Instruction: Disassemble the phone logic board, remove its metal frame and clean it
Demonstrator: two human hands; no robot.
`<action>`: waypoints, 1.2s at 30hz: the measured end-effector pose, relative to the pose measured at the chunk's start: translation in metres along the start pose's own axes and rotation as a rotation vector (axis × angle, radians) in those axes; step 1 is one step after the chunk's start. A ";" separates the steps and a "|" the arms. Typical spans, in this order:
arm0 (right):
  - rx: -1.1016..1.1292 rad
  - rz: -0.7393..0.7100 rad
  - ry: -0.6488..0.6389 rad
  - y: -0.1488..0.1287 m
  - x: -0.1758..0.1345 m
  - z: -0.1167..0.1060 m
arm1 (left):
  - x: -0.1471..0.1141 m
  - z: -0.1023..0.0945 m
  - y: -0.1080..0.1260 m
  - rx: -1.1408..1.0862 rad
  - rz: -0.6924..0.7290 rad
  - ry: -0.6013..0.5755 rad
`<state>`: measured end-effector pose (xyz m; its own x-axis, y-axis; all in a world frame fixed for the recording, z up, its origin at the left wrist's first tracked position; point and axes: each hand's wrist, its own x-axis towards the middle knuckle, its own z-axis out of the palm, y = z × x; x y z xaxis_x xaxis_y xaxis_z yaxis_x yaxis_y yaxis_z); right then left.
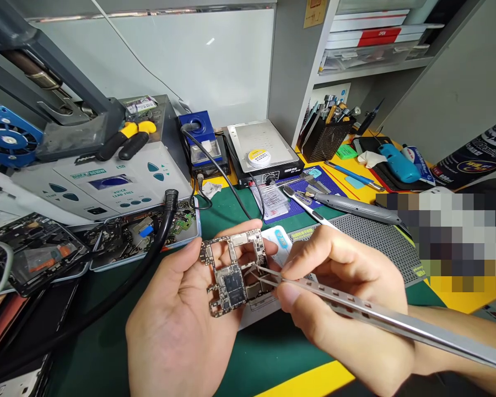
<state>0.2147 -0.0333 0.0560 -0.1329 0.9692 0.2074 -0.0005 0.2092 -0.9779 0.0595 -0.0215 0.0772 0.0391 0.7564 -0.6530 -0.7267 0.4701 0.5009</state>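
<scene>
My left hand [182, 314], palm up, cradles a small phone circuit board [233, 284] between thumb and fingers. The board has cut-out openings and a large dark chip on its lower left. Pinched in my right hand [339, 286] is a pair of silver metal tweezers [334, 295]. Their tips are slightly apart and lie over the middle of the board; I cannot tell whether they touch it. Behind the two hands, partly covered, lies a white card [279, 240] with a blue label.
At the left stands a hot air station [119, 176] with a black hose [149, 259] curving across the green mat [103, 342]. Trays of boards [149, 226] sit beside it. Further back are a heating plate [260, 146], a white toothbrush [310, 209], a grey pen-shaped tool [355, 208] and a tool holder [324, 135].
</scene>
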 end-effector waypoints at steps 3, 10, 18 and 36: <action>0.066 0.079 -0.020 -0.004 0.002 -0.001 | 0.001 0.000 0.000 -0.005 0.013 0.032; 0.060 0.047 -0.067 -0.007 0.003 -0.001 | 0.006 -0.015 -0.004 0.074 0.147 -0.013; 0.130 0.146 -0.157 -0.002 0.002 -0.005 | 0.002 -0.013 0.000 0.033 0.114 0.001; 0.341 0.267 -0.241 -0.007 0.015 -0.011 | 0.003 -0.004 0.003 0.044 -0.079 -0.118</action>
<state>0.2240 -0.0185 0.0666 -0.3982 0.9170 -0.0239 -0.2543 -0.1354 -0.9576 0.0551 -0.0193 0.0744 0.1777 0.7630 -0.6214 -0.6874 0.5481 0.4765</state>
